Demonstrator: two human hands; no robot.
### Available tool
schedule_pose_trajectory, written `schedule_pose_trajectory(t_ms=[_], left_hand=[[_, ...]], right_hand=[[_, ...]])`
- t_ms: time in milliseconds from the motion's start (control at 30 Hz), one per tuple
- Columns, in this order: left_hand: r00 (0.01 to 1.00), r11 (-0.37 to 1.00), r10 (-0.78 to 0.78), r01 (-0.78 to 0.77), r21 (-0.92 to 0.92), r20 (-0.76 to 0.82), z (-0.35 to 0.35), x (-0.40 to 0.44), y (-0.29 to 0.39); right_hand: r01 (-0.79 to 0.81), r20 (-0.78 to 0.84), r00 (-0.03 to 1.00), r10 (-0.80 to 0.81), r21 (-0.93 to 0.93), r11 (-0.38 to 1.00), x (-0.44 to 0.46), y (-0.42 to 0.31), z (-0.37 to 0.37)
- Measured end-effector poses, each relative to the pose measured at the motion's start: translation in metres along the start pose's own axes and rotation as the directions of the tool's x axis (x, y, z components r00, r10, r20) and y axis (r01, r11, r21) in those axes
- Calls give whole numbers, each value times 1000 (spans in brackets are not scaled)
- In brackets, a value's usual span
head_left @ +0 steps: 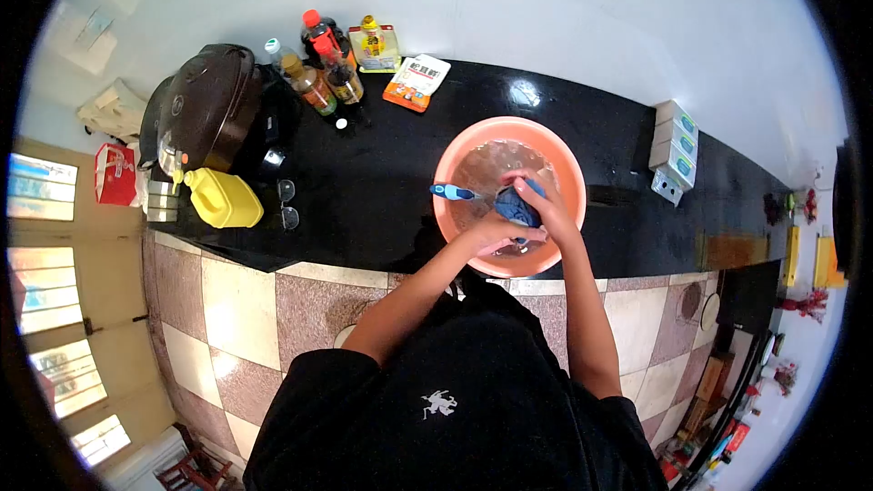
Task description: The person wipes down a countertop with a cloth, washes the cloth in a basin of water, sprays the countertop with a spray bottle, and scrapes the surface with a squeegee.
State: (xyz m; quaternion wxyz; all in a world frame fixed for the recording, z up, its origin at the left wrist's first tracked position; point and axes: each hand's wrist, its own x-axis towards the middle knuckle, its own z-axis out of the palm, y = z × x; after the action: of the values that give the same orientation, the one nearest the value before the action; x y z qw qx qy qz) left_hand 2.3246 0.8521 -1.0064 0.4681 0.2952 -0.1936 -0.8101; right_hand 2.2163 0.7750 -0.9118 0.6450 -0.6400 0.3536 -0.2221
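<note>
A dark blue bundle (516, 207), which looks like wet cloth, is held between both hands over an orange-pink basin (447, 147). My left hand (495, 232) cups it from the lower left with the fingers closed around it. From the upper right, my right hand (544, 204) presses on the same bundle. Cloudy, sudsy water (491, 162) fills the lower part of the basin. A brush with a blue handle (453, 192) leans over the basin's left rim, its head end toward the water. Part of the bundle is hidden by my fingers.
The basin stands on a black countertop (391, 191). To the left are a yellow jug (223, 199), glasses (287, 205), a dark brown cooker (202, 105) and several bottles (314, 91). An orange-white packet (417, 82) lies behind; tissue packs (674, 145) stand at right.
</note>
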Motion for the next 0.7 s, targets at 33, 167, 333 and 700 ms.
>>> schedule_pose_trajectory(t_ms=[33,167,333,700], left_hand=[[999,998,53,-53,18,-4,-2,2,-5],[971,851,-7,132,509,-239,7,-3,8],[841,749,374,-25,662,-392,3,24,-26],[851,884,334,-135,447,-404,12,14,-16]], right_hand=[[33,54,998,-34,29,999,-1,-9,2],[26,107,994,-3,-215,976,-1,-2,10],[-79,-203,979,-3,-396,915,15,36,21],[-197,-358,914,191,21,980,15,7,24]])
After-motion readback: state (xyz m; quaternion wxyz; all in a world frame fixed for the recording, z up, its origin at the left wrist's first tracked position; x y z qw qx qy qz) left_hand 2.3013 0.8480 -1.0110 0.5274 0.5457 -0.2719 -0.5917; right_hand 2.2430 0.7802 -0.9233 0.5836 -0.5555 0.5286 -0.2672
